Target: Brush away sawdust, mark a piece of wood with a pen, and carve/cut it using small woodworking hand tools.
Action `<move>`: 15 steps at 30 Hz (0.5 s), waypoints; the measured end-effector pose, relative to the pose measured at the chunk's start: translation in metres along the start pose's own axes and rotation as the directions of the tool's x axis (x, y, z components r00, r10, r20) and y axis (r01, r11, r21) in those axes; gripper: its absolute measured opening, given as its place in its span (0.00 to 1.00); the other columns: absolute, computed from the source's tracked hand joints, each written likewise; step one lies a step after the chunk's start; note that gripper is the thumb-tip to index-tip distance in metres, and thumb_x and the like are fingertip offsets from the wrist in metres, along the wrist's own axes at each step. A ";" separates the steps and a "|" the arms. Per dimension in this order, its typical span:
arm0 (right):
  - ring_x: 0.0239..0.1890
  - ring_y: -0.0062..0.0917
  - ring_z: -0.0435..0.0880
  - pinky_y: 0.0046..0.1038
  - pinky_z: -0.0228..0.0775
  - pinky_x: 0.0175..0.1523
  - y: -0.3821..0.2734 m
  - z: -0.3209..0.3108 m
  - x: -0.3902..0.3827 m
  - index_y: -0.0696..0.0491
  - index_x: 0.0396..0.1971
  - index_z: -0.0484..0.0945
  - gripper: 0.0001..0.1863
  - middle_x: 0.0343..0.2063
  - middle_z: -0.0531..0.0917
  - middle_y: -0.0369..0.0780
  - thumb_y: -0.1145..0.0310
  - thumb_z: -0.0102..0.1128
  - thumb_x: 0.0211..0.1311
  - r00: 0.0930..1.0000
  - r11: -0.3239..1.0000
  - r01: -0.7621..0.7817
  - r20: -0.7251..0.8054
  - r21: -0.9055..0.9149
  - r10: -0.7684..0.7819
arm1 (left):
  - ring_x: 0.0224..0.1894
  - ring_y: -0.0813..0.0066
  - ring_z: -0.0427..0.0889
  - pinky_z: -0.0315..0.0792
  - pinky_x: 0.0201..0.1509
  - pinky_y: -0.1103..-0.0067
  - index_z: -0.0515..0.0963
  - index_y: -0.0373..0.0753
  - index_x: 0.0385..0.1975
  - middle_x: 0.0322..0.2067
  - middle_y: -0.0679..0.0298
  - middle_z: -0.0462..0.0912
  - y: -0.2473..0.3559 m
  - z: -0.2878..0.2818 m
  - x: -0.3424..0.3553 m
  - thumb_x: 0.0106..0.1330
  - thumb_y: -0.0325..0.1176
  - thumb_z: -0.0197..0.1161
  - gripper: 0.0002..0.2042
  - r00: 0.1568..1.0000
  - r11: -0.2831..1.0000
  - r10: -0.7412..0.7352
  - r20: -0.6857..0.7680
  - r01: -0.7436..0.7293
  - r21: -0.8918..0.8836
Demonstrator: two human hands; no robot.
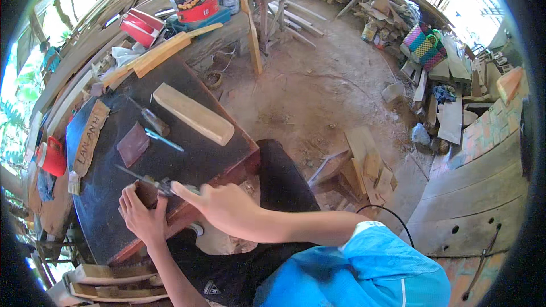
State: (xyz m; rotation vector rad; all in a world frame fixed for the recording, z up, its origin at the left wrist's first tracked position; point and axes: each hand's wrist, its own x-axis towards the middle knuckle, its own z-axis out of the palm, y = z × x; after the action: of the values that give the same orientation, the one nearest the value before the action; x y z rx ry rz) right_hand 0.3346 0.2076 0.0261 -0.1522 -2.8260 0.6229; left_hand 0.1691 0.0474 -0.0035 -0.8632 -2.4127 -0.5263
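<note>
Near the front edge of the dark table, my left hand [139, 216] is curled around a small brown block [147, 194], which looks like wood. My right hand [222, 204] is closed, forefinger stretched forward, on a tool with a thin metal shaft [134, 174]. The shaft points to the far left, over the block's far side; the grip is mostly hidden in my fingers, so its exact kind does not show. Just beyond lie a dark red sheet of sandpaper [133, 145], a light blue pen [164, 140], a chisel-like tool [154, 121] and a long pale wooden block [193, 114].
The dark table [102, 210] has a reddish edge. On its left are a carved wooden sign [91, 138], a brush [74, 183] and a red jug [52, 157]. Planks [165, 54] and a red container [142, 27] stand behind. Wood offcuts [369, 165] lie on the dirt floor.
</note>
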 end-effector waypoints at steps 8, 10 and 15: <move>0.23 0.39 0.87 0.38 0.81 0.28 -0.013 0.023 0.045 0.46 0.75 0.58 0.39 0.27 0.82 0.46 0.72 0.58 0.63 0.997 0.999 -0.047 -0.065 0.008 0.048 | 0.54 0.48 0.77 0.70 0.58 0.57 0.73 0.37 0.49 0.47 0.54 0.79 0.008 0.002 0.001 0.56 0.50 0.68 0.27 0.999 0.999 -0.015 0.029 0.016 -0.051; 0.24 0.39 0.87 0.38 0.81 0.28 -0.004 0.013 0.025 0.47 0.75 0.58 0.38 0.27 0.82 0.47 0.72 0.58 0.64 0.999 1.000 0.003 -0.055 0.031 -0.002 | 0.53 0.47 0.76 0.70 0.57 0.57 0.71 0.36 0.52 0.47 0.54 0.78 0.010 -0.001 -0.002 0.57 0.48 0.70 0.28 0.998 0.998 0.033 0.050 -0.030 -0.051; 0.22 0.34 0.88 0.36 0.81 0.26 -0.005 -0.011 -0.004 0.51 0.71 0.62 0.31 0.25 0.84 0.44 0.71 0.55 0.67 0.999 0.993 0.003 0.051 -0.114 0.003 | 0.55 0.49 0.77 0.70 0.61 0.59 0.74 0.38 0.49 0.49 0.54 0.80 0.007 -0.005 -0.004 0.52 0.49 0.70 0.29 0.999 0.999 -0.029 -0.014 0.029 0.031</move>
State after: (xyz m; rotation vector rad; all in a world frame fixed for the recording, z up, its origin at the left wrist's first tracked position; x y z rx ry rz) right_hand 0.3408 0.2065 0.0375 -0.1582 -2.9123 0.4712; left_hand 0.1783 0.0483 -0.0002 -0.8102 -2.4183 -0.5020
